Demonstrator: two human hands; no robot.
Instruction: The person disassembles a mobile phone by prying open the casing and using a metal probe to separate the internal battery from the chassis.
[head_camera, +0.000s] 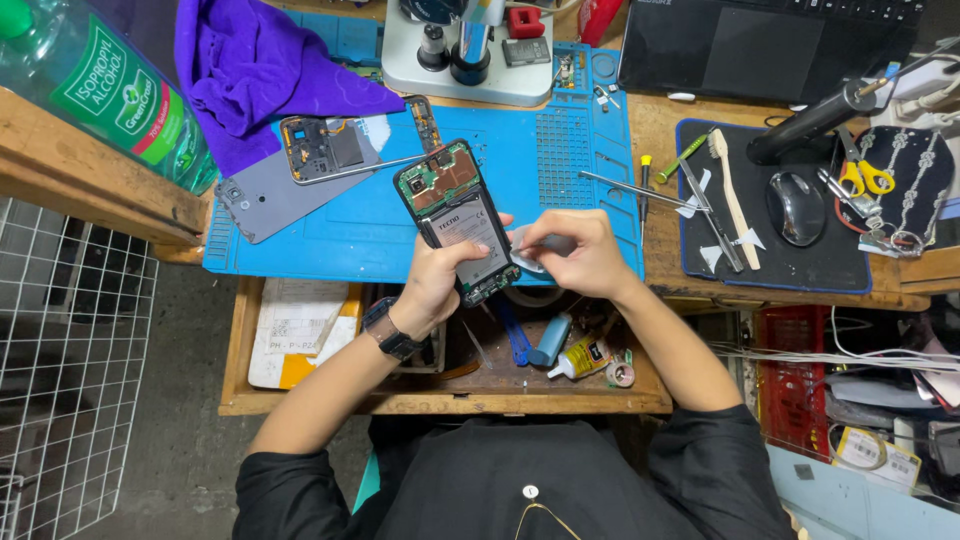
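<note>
The left hand (432, 285), a dark watch on its wrist, was closed around the lower half of an opened smartphone (457, 222), back cover off, battery and green circuit board showing. The phone was held tilted just above the near edge of the blue repair mat (560, 180). The right hand (585, 255) was curled shut, pinching a small pale piece (527, 252) against the phone's lower right edge. Below the hands, an open wooden drawer (300, 400) held a glue tube (578, 358) and small tools. Farther off on the mat lay a second phone frame (325, 148) and a grey back cover (270, 195), with a purple cloth (260, 70) and a microscope base (465, 60) beyond. A mouse (797, 207) sat on the tabletop to the right.
</note>
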